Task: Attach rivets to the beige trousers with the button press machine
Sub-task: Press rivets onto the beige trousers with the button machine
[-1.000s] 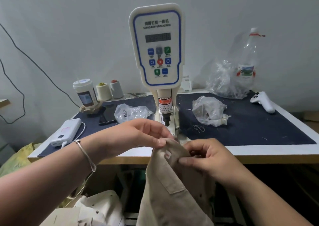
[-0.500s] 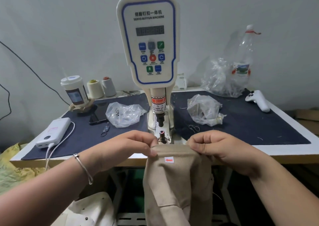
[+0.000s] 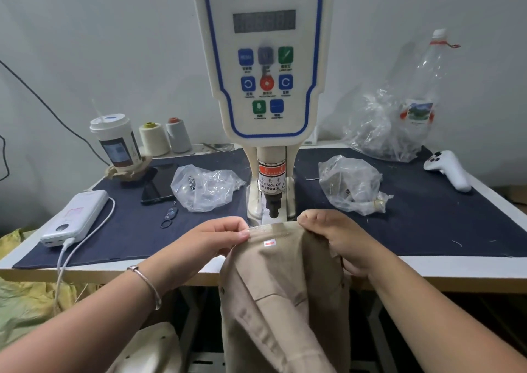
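The beige trousers (image 3: 281,292) hang over the table's front edge, their waistband stretched flat just below the press head. A small white and red label sits on the waistband. My left hand (image 3: 219,237) pinches the waistband's left corner. My right hand (image 3: 336,235) grips the right corner. The white button press machine (image 3: 265,67) stands upright at the table's middle, its black punch (image 3: 273,208) hanging just above the waistband's top edge. The lower die is hidden by the fabric.
On the dark blue mat (image 3: 427,215) lie two clear plastic bags (image 3: 206,186) (image 3: 352,184), a phone (image 3: 158,183), a white power bank (image 3: 75,217) with cable, a cup (image 3: 115,141), two thread cones (image 3: 165,137), a white controller (image 3: 449,168) and a bottle (image 3: 425,87).
Both hands spread the waistband out flat and slid it forward over the lower die, which showed half a second ago. The camera has moved closer to the machine.
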A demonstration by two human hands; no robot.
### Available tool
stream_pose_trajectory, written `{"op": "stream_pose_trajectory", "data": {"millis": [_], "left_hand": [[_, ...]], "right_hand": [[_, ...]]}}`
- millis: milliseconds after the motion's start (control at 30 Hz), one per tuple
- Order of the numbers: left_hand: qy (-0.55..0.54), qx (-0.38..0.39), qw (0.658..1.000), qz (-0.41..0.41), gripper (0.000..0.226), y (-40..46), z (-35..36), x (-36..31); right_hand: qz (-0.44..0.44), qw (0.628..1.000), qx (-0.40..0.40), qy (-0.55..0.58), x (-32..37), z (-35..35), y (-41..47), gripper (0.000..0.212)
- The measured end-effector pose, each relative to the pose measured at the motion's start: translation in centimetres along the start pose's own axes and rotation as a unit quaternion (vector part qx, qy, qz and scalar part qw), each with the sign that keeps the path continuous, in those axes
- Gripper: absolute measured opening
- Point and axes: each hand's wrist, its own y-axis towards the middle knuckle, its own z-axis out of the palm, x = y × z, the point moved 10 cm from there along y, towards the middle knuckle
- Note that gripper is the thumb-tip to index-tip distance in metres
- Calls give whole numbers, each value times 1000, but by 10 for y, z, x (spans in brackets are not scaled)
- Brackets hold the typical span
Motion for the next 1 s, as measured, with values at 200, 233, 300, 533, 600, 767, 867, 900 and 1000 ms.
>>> {"op": "stream_pose_trajectory", "data": {"millis": [200,233,300,533,600,767,867,900,1000], "left_hand": [[-25,-27,999,-7,24,15,-7,18],[-34,-27,999,-10,24,18,-6,21],[-68,-25,997,-18,21,22,-3,28],[-195,-44,980,-12,11,27,-1,37],[-209,-48,977,-4,11,26,0,34],[-210,-44,977,1,10,23,5,29],[-223,-49,974,-4,10,23,6,30],[-220,-52,974,-6,10,23,5,31],[-179,-65,982,-10,13,24,1,34]], "right_hand": [[-16,997,5,71,-18,-4,19,36],[-12,996,10,87,-23,-5,20,33],[-8,994,11,110,-31,-7,22,29],[-9,991,14,133,-38,-8,26,25],[-9,989,17,147,-37,-7,26,26],[-20,984,16,177,-33,-7,23,32],[-20,984,9,175,-33,-8,23,32],[-19,985,6,172,-33,-8,23,32],[-18,985,-8,170,-33,-10,23,29]]}}
